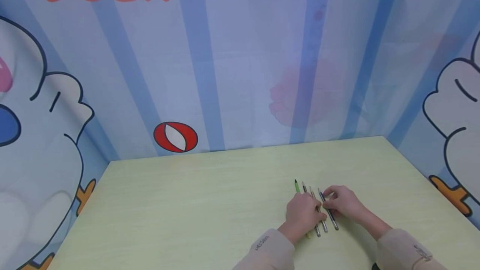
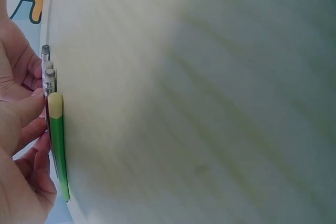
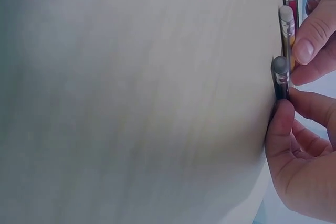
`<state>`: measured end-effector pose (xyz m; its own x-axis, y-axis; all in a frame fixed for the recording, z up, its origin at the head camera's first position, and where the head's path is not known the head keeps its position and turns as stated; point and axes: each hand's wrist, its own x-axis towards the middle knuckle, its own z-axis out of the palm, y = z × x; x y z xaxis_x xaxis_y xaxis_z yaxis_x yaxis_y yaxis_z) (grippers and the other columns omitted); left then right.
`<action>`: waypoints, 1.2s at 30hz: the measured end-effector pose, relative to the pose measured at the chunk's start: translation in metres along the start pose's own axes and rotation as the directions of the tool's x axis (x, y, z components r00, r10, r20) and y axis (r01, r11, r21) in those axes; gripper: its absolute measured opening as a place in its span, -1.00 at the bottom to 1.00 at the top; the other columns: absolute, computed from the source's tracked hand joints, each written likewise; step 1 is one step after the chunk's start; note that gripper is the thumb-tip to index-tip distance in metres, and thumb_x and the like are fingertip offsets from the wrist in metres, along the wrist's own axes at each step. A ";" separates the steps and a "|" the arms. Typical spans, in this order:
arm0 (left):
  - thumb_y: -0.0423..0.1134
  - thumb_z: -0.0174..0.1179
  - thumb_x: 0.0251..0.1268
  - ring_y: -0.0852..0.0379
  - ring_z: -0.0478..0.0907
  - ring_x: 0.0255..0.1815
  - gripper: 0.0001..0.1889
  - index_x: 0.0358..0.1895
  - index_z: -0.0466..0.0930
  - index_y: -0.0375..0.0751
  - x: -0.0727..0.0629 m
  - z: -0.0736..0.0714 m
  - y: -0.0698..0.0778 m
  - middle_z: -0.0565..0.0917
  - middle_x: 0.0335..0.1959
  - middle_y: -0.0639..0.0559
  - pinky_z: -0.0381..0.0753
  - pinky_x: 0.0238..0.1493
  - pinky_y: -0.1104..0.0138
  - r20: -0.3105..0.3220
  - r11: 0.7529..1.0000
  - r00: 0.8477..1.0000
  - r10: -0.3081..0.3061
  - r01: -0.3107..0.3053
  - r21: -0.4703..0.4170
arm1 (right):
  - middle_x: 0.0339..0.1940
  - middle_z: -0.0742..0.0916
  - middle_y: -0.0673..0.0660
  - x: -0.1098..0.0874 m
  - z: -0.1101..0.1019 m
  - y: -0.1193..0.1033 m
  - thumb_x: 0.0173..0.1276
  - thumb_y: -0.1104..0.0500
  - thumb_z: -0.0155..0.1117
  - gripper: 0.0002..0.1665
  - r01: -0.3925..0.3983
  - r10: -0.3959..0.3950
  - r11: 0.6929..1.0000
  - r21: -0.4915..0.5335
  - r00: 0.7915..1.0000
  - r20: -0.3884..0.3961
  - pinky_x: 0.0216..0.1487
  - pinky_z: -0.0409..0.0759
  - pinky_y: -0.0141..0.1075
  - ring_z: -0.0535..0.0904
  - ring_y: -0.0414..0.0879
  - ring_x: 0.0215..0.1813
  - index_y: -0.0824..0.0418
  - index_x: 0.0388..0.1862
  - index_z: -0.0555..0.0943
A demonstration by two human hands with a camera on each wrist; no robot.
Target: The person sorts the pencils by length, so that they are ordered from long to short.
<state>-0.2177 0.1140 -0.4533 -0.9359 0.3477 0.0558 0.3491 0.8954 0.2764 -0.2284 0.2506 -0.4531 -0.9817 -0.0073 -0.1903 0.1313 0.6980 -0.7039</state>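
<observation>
Several pencils lie side by side on the table at the lower right of the head view. Leftmost is a green pencil (image 1: 297, 186) with a pale yellow end (image 2: 55, 105); beside it lies a dark red pencil (image 1: 305, 188). My left hand (image 1: 303, 213) reaches over these two and pinches the yellow pencil (image 3: 286, 24) between thumb and fingers, hiding their middles. With thumb and fingertips my right hand (image 1: 346, 203) pinches a dark pencil (image 1: 331, 218), the rightmost one. Its grey eraser end (image 3: 281, 66) points toward me.
The pale table (image 1: 180, 207) spreads wide to the left of the hands. Behind it hangs a blue striped cloth (image 1: 243, 74) with cartoon prints. A small dark object (image 1: 375, 266) shows at the bottom edge near the right sleeve.
</observation>
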 end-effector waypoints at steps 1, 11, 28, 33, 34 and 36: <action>0.15 0.26 -0.13 0.30 0.31 -0.46 -0.75 -0.30 0.64 0.29 0.000 0.000 0.000 0.48 -0.51 0.28 0.26 -0.54 0.45 0.002 1.000 1.000 -0.002 0.002 -0.004 | -0.55 0.60 0.11 0.000 0.000 0.000 0.07 0.33 0.20 -0.62 -0.003 0.003 1.000 0.000 1.000 0.003 -0.53 0.49 -0.31 0.48 -0.15 -0.57 0.44 -0.10 0.46; 0.13 0.26 -0.11 0.31 0.29 -0.47 -0.73 -0.26 0.63 0.26 0.003 0.002 -0.002 0.46 -0.52 0.28 0.25 -0.54 0.47 0.003 1.000 1.000 -0.002 0.002 -0.027 | -0.57 0.60 0.10 0.000 0.000 0.001 0.08 0.33 0.19 -0.63 0.005 -0.005 1.000 0.020 1.000 0.009 -0.53 0.50 -0.30 0.48 -0.15 -0.59 0.45 -0.10 0.45; 0.11 0.28 -0.13 0.36 0.30 -0.47 -0.71 -0.25 0.64 0.25 0.001 0.004 -0.006 0.50 -0.49 0.31 0.25 -0.50 0.52 -0.021 0.996 0.999 0.038 -0.040 -0.075 | -0.56 0.61 0.10 0.001 0.000 0.001 0.07 0.33 0.20 -0.62 0.005 -0.005 1.000 0.025 1.000 0.017 -0.53 0.50 -0.31 0.48 -0.16 -0.57 0.45 -0.10 0.45; 0.11 0.27 -0.12 0.36 0.30 -0.48 -0.72 -0.24 0.64 0.25 0.001 0.004 -0.007 0.50 -0.50 0.31 0.25 -0.51 0.52 -0.033 0.995 0.998 0.058 -0.060 -0.080 | -0.55 0.61 0.11 0.000 -0.002 0.000 0.06 0.34 0.21 -0.61 0.005 -0.006 1.000 0.030 1.000 0.026 -0.52 0.50 -0.30 0.49 -0.16 -0.56 0.46 -0.09 0.45; 0.11 0.27 -0.12 0.37 0.30 -0.49 -0.72 -0.24 0.64 0.25 0.001 0.004 -0.007 0.51 -0.50 0.31 0.25 -0.51 0.52 -0.033 0.995 0.997 0.063 -0.065 -0.080 | -0.55 0.61 0.11 -0.001 -0.002 0.000 0.07 0.33 0.20 -0.61 0.005 -0.006 1.000 0.031 1.000 0.029 -0.52 0.50 -0.30 0.49 -0.15 -0.56 0.46 -0.09 0.45; 0.11 0.26 -0.11 0.37 0.33 -0.47 -0.72 -0.24 0.63 0.25 0.001 0.002 -0.008 0.53 -0.47 0.31 0.28 -0.50 0.53 -0.024 0.994 0.997 0.067 -0.069 -0.084 | -0.55 0.62 0.11 -0.002 -0.004 0.000 0.07 0.33 0.20 -0.60 0.010 -0.011 0.999 0.034 0.999 0.035 -0.51 0.50 -0.30 0.49 -0.15 -0.56 0.47 -0.09 0.44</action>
<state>-0.2216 0.1079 -0.4574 -0.9114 0.4001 0.0967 0.4074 0.8430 0.3514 -0.2269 0.2540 -0.4500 -0.9776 -0.0400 -0.2068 0.1266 0.6731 -0.7286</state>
